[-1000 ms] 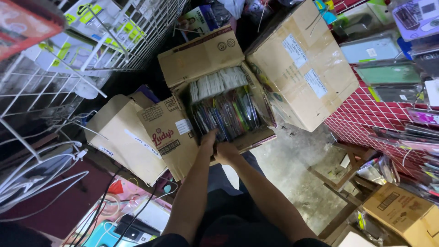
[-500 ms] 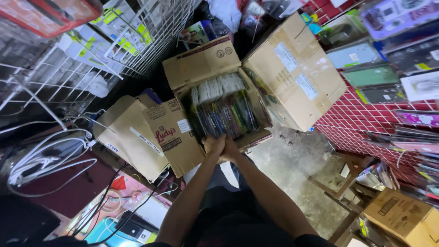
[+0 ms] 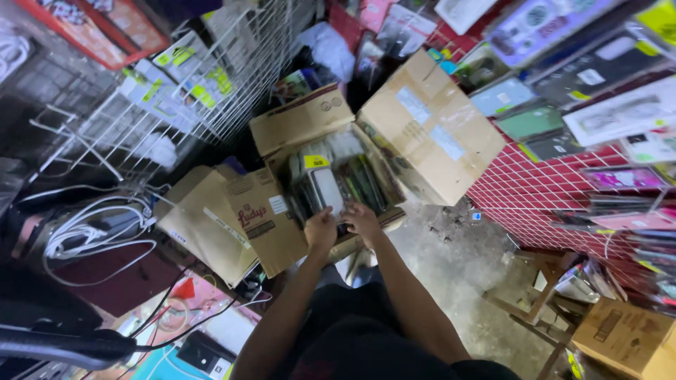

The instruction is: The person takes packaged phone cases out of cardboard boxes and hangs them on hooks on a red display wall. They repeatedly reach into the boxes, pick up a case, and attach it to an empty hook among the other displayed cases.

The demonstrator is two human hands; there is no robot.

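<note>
An open cardboard box (image 3: 262, 211) sits on the floor in front of me, packed with upright flat packets in clear sleeves (image 3: 366, 184). My left hand (image 3: 320, 229) and my right hand (image 3: 364, 219) are both at the near end of the row. Together they hold one flat packet (image 3: 325, 188), clear with a pale insert and a yellow tag on top, tilted up out of the row. My forearms reach down from the bottom of the view.
A larger closed cardboard box (image 3: 431, 131) leans against the open one on the right. White wire racks (image 3: 176, 105) with packaged goods stand left, a red grid wall (image 3: 556, 190) with hanging phone cases right. White cables (image 3: 91, 236) lie at left. Wooden stool (image 3: 546, 292) and another carton (image 3: 623, 334) at lower right.
My hands went from pressed together at the box's near edge to lifting one packet up out of the row. The view tilted, shifting everything slightly.
</note>
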